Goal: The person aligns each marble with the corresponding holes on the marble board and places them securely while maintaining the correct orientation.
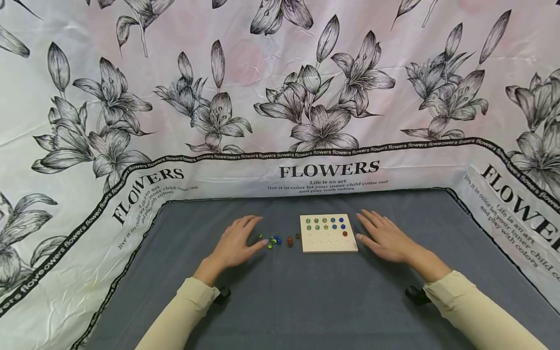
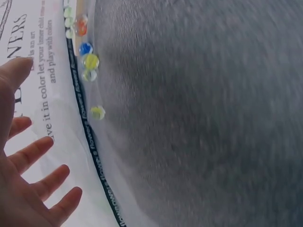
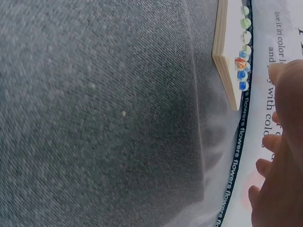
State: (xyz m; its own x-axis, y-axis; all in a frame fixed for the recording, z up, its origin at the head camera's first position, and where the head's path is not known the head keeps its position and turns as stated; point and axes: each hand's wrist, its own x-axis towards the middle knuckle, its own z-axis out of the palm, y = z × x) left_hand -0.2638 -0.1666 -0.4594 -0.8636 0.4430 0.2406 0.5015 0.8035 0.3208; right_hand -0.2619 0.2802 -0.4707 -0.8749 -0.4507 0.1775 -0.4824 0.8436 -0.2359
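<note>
A pale wooden board (image 1: pixel 329 243) with rows of round hollows lies on the grey cloth. Green, clear and blue marbles (image 1: pixel 334 226) fill its two back rows, and one red-brown marble (image 1: pixel 345 234) sits at the right of the third row. Left of the board are loose marbles (image 1: pixel 273 240), green, yellow and blue, plus a few reddish ones (image 1: pixel 289 241). My left hand (image 1: pixel 235 244) hovers beside the loose marbles, fingers spread, holding nothing. On the other side, my right hand (image 1: pixel 385 238) is held by the board's right edge with its fingers extended and nothing in them.
A grey cloth (image 1: pixel 306 301) covers the table. Behind and at both sides rises a white curtain (image 1: pixel 236 175) printed with lilies and lettering. Dark wrist devices (image 1: pixel 417 295) show under both cuffs.
</note>
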